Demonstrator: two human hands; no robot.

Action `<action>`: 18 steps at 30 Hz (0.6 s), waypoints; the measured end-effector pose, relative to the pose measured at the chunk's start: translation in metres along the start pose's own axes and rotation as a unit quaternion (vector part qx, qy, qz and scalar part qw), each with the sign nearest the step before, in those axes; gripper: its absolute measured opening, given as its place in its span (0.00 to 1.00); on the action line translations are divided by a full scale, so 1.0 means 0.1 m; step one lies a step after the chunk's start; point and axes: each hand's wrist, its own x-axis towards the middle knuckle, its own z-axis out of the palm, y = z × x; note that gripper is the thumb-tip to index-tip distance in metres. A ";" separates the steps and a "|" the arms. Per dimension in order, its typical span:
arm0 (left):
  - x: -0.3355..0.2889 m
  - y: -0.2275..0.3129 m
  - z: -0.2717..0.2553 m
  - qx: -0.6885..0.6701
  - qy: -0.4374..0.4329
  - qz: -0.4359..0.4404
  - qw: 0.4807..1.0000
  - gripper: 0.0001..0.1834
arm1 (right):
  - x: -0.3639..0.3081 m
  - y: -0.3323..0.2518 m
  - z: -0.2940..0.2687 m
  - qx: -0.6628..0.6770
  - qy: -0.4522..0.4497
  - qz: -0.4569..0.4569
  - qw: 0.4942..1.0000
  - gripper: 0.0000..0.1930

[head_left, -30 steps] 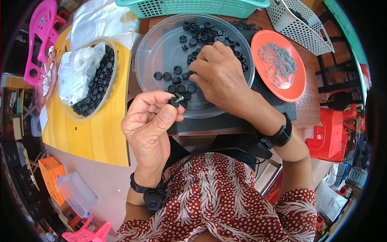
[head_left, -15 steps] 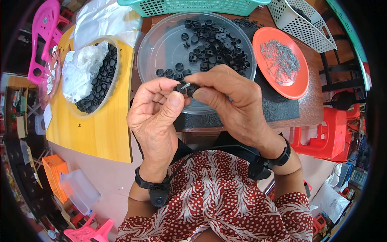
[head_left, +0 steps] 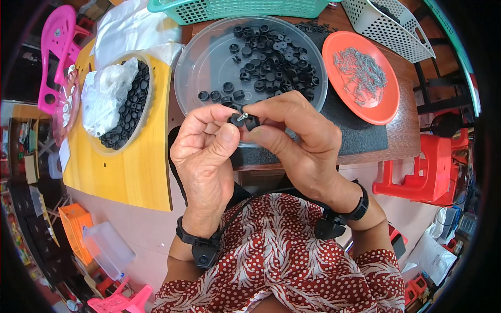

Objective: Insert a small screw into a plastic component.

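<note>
Both my hands meet over the near edge of a clear round tub [head_left: 206,65]. Between the thumb and fingers of my left hand [head_left: 204,148] is a small black plastic plunger [head_left: 235,120]. A thin metal spring [head_left: 242,117] stands out from it, slanting up to the right. My right hand [head_left: 305,138] pinches a round black cord-lock barrel [head_left: 252,123] close beside the spring; whether they touch I cannot tell. Several loose black barrels [head_left: 284,60] lie in the tub. On the right, an orange plate [head_left: 334,57] carries a heap of metal springs [head_left: 362,73].
To the left, a yellow board [head_left: 135,177] bears a tub of black caps [head_left: 125,112] partly covered by a crumpled plastic bag [head_left: 104,99]. A green basket [head_left: 250,11] and a white perforated basket [head_left: 386,31] stand at the back. Red stools [head_left: 412,177] are at the right.
The plunger with its spring and the barrel are now turned, with the barrel's round side showing more plainly. My hands have shifted slightly downward. The whole view has moved a little.
</note>
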 end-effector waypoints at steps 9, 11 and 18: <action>-0.04 0.07 0.06 0.101 0.005 0.030 0.994 0.13 | 0.05 -0.05 -0.12 0.326 0.005 0.246 0.913 0.10; -0.05 0.08 0.05 0.138 -0.004 0.046 0.989 0.13 | 0.04 0.00 -0.14 0.355 -0.016 0.267 0.896 0.10; -0.08 0.17 0.14 0.207 0.010 0.049 0.977 0.11 | 0.03 0.06 -0.12 0.419 -0.014 0.299 0.857 0.11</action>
